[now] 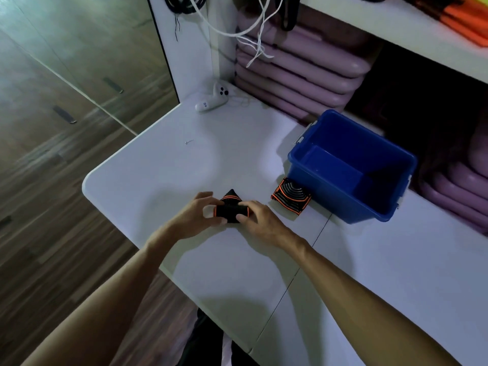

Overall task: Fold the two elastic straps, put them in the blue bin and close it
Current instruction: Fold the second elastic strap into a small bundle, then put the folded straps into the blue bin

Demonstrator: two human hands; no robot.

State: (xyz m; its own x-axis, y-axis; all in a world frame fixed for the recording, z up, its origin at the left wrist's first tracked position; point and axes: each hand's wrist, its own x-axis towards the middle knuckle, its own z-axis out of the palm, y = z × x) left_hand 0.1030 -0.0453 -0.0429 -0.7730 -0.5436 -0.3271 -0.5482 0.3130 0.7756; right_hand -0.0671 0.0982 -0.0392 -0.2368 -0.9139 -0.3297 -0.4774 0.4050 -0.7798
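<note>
A black elastic strap with orange stripes (230, 207) lies on the white table, partly folded into a compact bundle. My left hand (196, 215) grips its left end and my right hand (257, 216) pinches its right end. A second strap (290, 198), folded, black with orange and grey stripes, rests on the table against the near left corner of the blue bin (383, 204). The bin stands open to the right, and nothing shows inside it. No lid is visible.
The white table (171, 167) has a rounded corner at left with wooden floor beyond. A white controller (212, 99) and a small screw (188, 141) lie at the back. Stacked purple mats (298, 72) and hanging white cords (253, 35) fill the shelf behind.
</note>
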